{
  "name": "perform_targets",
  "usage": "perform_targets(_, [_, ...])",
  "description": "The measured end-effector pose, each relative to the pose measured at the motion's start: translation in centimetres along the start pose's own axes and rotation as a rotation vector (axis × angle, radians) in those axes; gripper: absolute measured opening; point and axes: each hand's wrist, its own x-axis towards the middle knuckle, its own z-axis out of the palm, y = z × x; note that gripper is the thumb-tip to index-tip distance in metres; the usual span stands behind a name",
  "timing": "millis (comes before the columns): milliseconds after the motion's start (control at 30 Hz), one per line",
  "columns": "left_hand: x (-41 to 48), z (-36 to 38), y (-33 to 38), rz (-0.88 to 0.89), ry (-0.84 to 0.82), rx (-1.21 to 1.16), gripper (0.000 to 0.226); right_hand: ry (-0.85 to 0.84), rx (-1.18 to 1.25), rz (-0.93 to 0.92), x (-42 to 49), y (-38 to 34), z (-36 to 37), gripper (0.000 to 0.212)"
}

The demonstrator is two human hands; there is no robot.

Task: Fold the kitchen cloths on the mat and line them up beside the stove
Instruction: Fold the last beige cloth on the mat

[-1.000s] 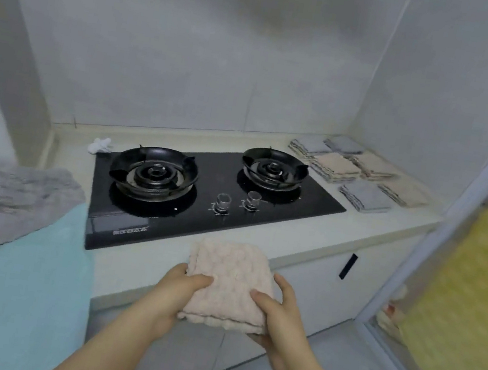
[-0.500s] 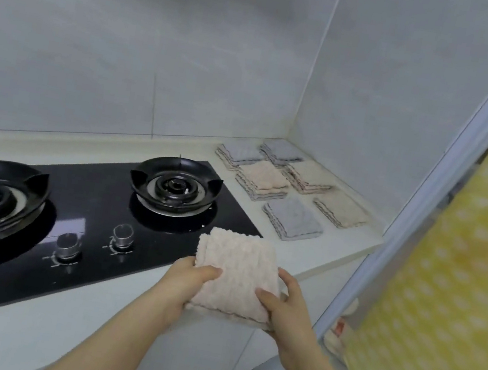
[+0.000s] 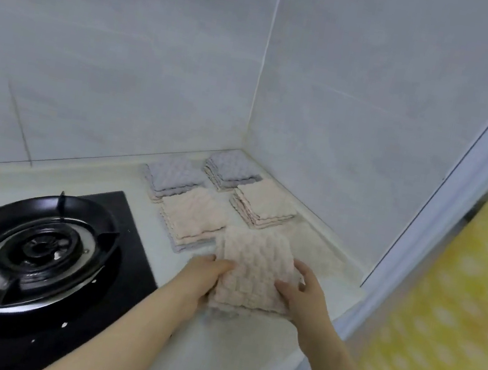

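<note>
A folded beige cloth [image 3: 254, 267] is held flat over the counter to the right of the stove [image 3: 31, 249]. My left hand [image 3: 205, 275] grips its left edge and my right hand [image 3: 301, 294] grips its right edge, thumbs on top. Beyond it lie folded cloths in piles: a grey-topped pile [image 3: 173, 177], another grey-topped pile [image 3: 230, 171], a beige pile [image 3: 191, 219] and a beige pile [image 3: 263, 206]. A grey edge [image 3: 218, 313] shows just under the held cloth. The held cloth hides part of the counter and whatever lies below it.
The black glass hob with a round burner fills the lower left. White tiled walls meet in the corner [image 3: 248, 140] behind the piles. The pale counter [image 3: 239, 361] ends at its front edge on the right, beside a white door frame [image 3: 443, 218] and yellow patterned glass [image 3: 456, 317].
Both hands carried the folded beige cloth rightward from in front of the stove to the counter spot by the folded piles. The view swung right; the mat and left burner left the frame.
</note>
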Motion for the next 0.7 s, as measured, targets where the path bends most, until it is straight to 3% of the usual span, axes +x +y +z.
perform_targets(67, [3.3, 2.3, 0.6, 0.018, 0.008, 0.007, 0.028, -0.015, -0.043, -0.024, 4.0, -0.5, -2.1, 0.041])
perform_targets(300, [10.8, 11.0, 0.4, -0.015, 0.152, 0.005, 0.006, -0.109, -0.252, -0.033, 15.7, -1.0, -9.3, 0.044])
perform_targets(500, [14.0, 15.9, -0.4, -0.062, 0.291, -0.021, 0.014, -0.192, -0.532, -0.126, 20.7, -0.2, -12.5, 0.052])
perform_targets(600, [14.6, 17.3, -1.4, -0.066, 0.370, -0.021, 0.018, -0.201, -0.745, -0.257, 21.8, 1.0, -13.3, 0.055])
perform_targets(700, [15.1, 18.2, -2.1, -0.027, 0.458, -0.021, 0.019, -0.180, -0.936, -0.511, 22.3, 1.8, -13.3, 0.049])
